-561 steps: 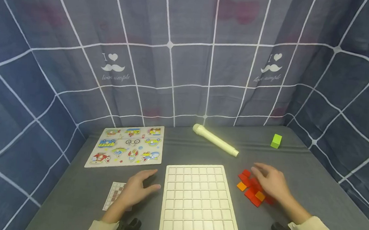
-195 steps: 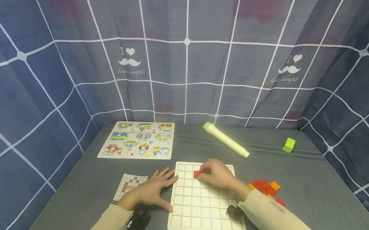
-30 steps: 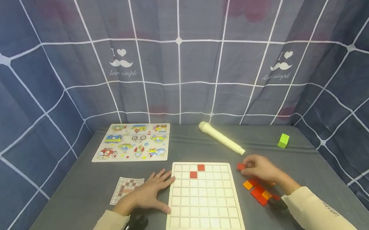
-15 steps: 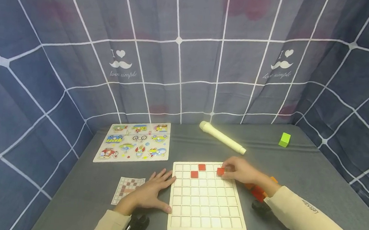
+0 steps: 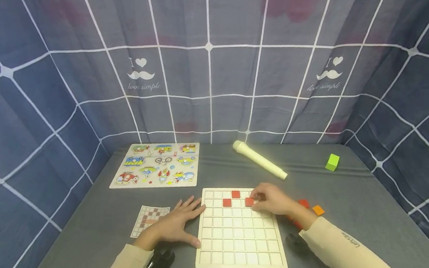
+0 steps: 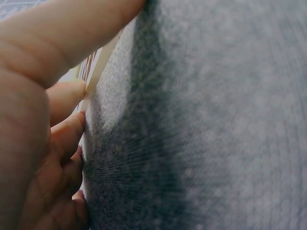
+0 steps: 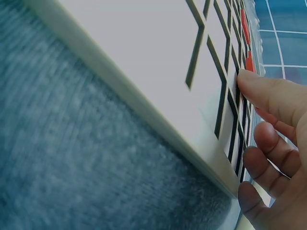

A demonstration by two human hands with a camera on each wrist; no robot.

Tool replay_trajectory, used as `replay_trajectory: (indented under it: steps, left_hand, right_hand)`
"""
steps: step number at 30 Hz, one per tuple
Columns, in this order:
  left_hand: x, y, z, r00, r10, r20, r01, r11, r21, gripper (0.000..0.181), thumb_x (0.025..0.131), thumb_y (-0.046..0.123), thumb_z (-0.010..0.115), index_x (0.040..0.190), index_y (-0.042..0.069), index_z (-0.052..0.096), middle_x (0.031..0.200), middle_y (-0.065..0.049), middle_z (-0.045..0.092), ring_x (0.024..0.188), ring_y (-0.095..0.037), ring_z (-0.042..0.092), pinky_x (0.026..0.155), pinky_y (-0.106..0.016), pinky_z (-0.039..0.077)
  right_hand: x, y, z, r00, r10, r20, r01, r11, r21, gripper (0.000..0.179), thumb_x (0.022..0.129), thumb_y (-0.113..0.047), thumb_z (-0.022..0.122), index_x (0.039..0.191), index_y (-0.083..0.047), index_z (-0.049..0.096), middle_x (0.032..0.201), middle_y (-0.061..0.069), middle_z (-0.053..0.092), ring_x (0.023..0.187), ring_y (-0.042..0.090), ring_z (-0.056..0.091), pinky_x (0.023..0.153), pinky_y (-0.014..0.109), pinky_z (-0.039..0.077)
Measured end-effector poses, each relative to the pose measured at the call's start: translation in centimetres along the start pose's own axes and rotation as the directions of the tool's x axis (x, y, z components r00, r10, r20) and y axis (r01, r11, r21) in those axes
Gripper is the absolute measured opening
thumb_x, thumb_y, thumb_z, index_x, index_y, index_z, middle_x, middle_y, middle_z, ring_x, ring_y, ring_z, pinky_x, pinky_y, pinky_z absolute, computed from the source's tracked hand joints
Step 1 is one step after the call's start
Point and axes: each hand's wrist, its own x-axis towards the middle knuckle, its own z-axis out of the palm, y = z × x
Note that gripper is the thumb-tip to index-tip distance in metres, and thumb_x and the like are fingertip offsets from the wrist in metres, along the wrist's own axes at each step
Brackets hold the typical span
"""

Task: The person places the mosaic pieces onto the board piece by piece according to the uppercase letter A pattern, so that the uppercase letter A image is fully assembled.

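My right hand (image 5: 274, 199) pinches a red square tile (image 5: 249, 202) at the second row of the pale gridded board (image 5: 241, 246). Two other red tiles, one in the top row (image 5: 236, 194) and one in the second row (image 5: 226, 202), lie in the grid farther left. In the right wrist view, red shows just past the thumb (image 7: 261, 88). My left hand (image 5: 175, 223) is spread on the table, its fingertips and thumb at the board's left edge. The left wrist view shows those fingers along the board's side (image 6: 98, 69).
Red and orange tiles (image 5: 318, 210) lie right of the board, partly hidden by the right forearm. A patterned card (image 5: 143, 219) is partly under the left hand. Behind are a vehicle picture puzzle (image 5: 159, 165), a pale microphone-shaped stick (image 5: 259, 159) and a green block (image 5: 332, 162).
My right hand has carried a red tile from the pile leftward onto the board. Since the oldest frame, two red tiles have appeared in the grid, and the left hand has come to the board's edge.
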Motion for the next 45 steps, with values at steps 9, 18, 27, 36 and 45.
replay_trajectory:
  steps: [9,18,27,36,45]
  left_hand:
    - [-0.08,0.16,-0.01,1.0,-0.009,0.001,0.009,1.0,-0.006,0.106,0.069,0.055,0.083,0.153,0.012,0.035,0.164,-0.017,0.019,0.153,-0.043,0.009,0.12,-0.068,0.005]
    - [-0.04,0.08,0.08,1.0,-0.005,-0.003,0.005,1.0,-0.003,0.106,0.069,0.055,0.083,0.153,0.012,0.035,0.164,-0.016,0.02,0.153,-0.043,0.009,0.12,-0.068,0.005]
    - [-0.06,0.06,0.07,1.0,0.002,-0.009,-0.002,1.0,0.0,0.106,0.068,0.054,0.084,0.153,0.012,0.035,0.164,-0.017,0.02,0.153,-0.043,0.01,0.119,-0.069,0.005]
    - [-0.07,0.1,0.09,1.0,0.003,-0.011,-0.003,1.0,0.0,0.107,0.068,0.054,0.084,0.153,0.011,0.035,0.164,-0.017,0.021,0.153,-0.044,0.01,0.119,-0.069,0.006]
    - [-0.04,-0.01,0.1,1.0,0.005,-0.012,-0.005,1.0,0.007,0.107,0.068,0.055,0.083,0.153,0.012,0.035,0.164,-0.016,0.021,0.153,-0.044,0.01,0.119,-0.069,0.006]
  right_hand:
    - [0.18,0.14,0.39,1.0,0.006,0.012,-0.005,1.0,-0.019,0.025,0.082,-0.023,0.079,0.101,-0.01,0.071,0.091,-0.001,0.062,0.079,0.005,0.05,0.07,0.019,0.046]
    - [0.07,0.35,0.6,1.0,-0.012,-0.001,0.012,1.0,-0.022,0.025,0.082,-0.024,0.079,0.102,-0.01,0.073,0.083,-0.004,0.058,0.075,0.006,0.044,0.065,0.018,0.041]
    - [0.17,-0.05,0.64,1.0,-0.011,-0.019,0.011,1.0,-0.021,0.026,0.081,-0.027,0.081,0.101,-0.011,0.075,0.084,-0.006,0.059,0.075,0.003,0.044,0.066,0.018,0.041]
    - [0.17,-0.15,0.73,1.0,0.012,-0.023,-0.013,1.0,-0.01,0.027,0.08,-0.027,0.081,0.102,-0.011,0.075,0.088,-0.003,0.062,0.077,0.004,0.047,0.068,0.018,0.043]
    - [0.22,-0.26,0.74,0.999,0.027,-0.025,-0.027,1.0,-0.007,0.027,0.08,-0.025,0.081,0.102,-0.011,0.075,0.089,-0.002,0.063,0.078,0.005,0.049,0.069,0.018,0.044]
